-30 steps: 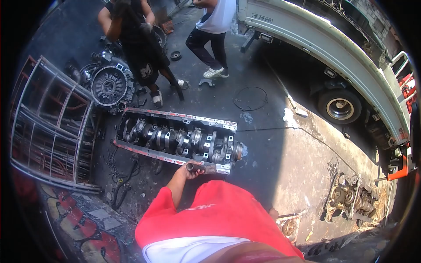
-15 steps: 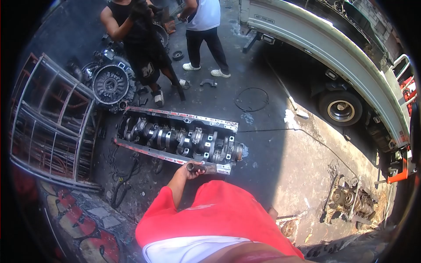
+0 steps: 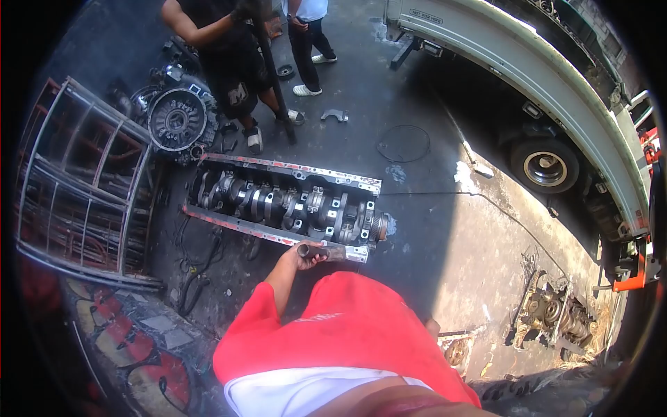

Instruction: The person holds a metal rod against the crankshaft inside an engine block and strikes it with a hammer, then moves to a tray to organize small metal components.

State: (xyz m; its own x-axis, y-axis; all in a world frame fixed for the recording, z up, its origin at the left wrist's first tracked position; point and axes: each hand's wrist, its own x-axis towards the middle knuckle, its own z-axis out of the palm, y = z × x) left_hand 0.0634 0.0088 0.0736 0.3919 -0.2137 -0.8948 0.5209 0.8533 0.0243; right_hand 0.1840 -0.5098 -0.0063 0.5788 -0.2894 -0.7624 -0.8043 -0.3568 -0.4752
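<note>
My left hand (image 3: 306,257) is wrapped round a dark metal tube (image 3: 332,254), beside the near rail of a long engine block (image 3: 285,238). The block lies open on the ground, with red and bare-metal edges. Inside it runs a shiny crankshaft (image 3: 269,207), with a toothed end at the right. My right hand does not show. A small patch of skin appears at the right edge of the red clothing, too little to identify.
A person in dark clothes (image 3: 236,69) holds a long dark bar beyond the block; another (image 3: 306,42) stands behind. Metal frames (image 3: 83,187) and a round housing (image 3: 177,119) are left, a truck (image 3: 542,90) right. A cable (image 3: 431,192) crosses the ground.
The person in the white top has moved left, feet in new places. The block and my left hand with the tube appear slightly higher in view.
</note>
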